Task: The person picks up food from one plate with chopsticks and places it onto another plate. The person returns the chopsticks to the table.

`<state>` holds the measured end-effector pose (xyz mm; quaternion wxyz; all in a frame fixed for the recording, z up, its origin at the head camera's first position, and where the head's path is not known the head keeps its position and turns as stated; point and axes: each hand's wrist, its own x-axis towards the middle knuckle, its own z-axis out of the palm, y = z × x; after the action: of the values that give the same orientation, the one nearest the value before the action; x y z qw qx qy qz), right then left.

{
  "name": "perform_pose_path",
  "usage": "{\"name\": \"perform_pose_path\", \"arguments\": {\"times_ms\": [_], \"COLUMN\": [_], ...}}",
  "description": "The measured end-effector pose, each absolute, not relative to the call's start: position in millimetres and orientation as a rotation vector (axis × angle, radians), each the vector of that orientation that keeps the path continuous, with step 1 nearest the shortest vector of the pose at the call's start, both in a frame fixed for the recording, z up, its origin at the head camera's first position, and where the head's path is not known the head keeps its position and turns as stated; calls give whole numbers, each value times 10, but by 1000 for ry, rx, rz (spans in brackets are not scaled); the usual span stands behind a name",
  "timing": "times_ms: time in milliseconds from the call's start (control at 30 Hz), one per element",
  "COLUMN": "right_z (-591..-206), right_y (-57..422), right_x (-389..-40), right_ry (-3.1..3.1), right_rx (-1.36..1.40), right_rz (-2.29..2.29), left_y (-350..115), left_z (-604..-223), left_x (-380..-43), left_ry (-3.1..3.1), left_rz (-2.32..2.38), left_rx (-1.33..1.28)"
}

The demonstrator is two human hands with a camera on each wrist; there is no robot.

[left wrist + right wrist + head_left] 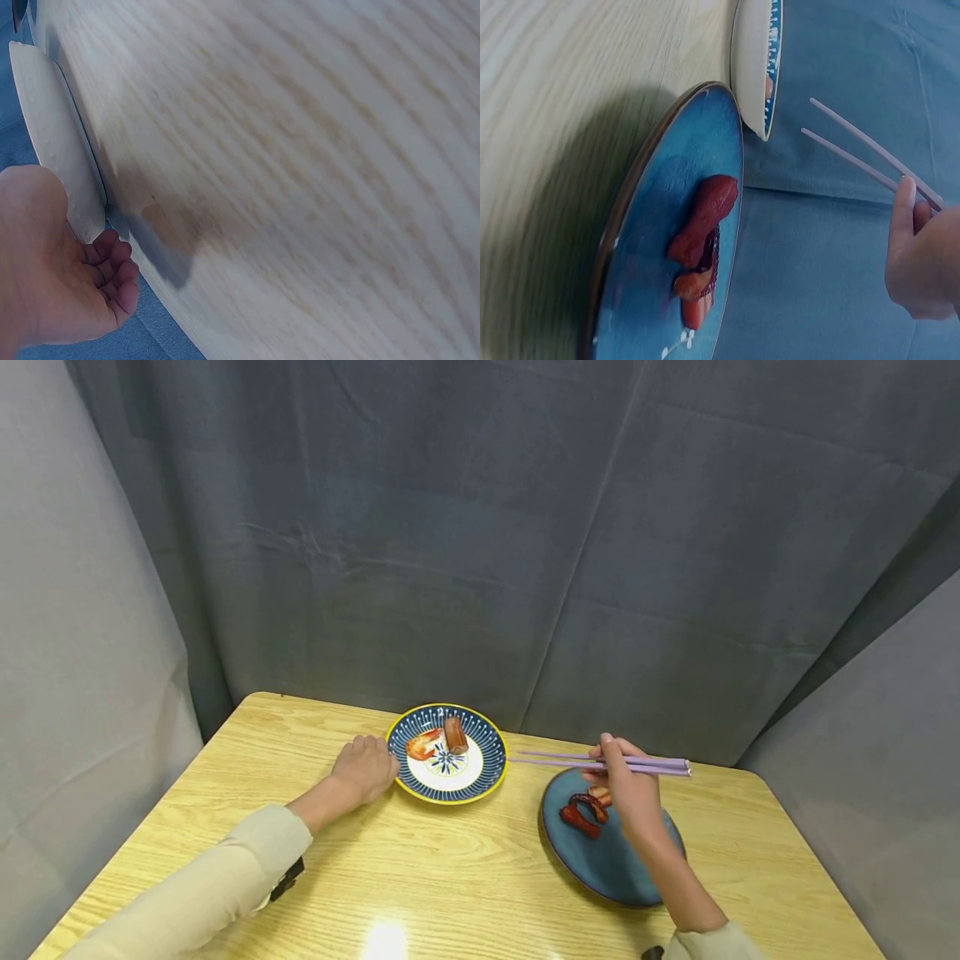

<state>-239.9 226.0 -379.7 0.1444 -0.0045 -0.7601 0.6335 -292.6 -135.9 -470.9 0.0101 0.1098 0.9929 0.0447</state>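
Note:
My left hand (pixel 364 769) pinches the left rim of a patterned blue-and-white plate (pixel 480 781) with a yellow edge, thumb and curled fingers at its side in the left wrist view. On that plate lie a brown sausage-like chunk (pixel 455 735) and an orange-white, shrimp-like piece (pixel 422 746). My right hand (pixel 630 785) holds a pair of light purple chopsticks (pixel 855 161) over a dark blue plate (pixel 611 864). Their tips are apart, with nothing between them, and point left toward the patterned plate. A dark red drumstick-shaped piece (pixel 709 214) and a curved tentacle-like piece (pixel 697 281) lie on the blue plate.
Another orange-white piece (pixel 694 311) sits beside the tentacle-like one. Both plates stand on a light wooden table (pixel 450 877). A dark grey curtain (pixel 465 543) hangs behind its far edge, and pale cloth (pixel 82 652) hangs along the left side.

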Motion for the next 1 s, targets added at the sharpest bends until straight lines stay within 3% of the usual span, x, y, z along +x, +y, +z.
{"name": "perform_pose_path", "arguments": {"times_ms": [1000], "right_z": [-3950], "right_y": [1743], "right_x": [-2800], "right_ry": [-2025], "right_rx": [93], "right_rz": [2030], "left_y": [-1357], "left_z": [-4707], "left_x": [-2922], "left_ry": [3098], "left_rz": [134], "left_rx": [325]}}
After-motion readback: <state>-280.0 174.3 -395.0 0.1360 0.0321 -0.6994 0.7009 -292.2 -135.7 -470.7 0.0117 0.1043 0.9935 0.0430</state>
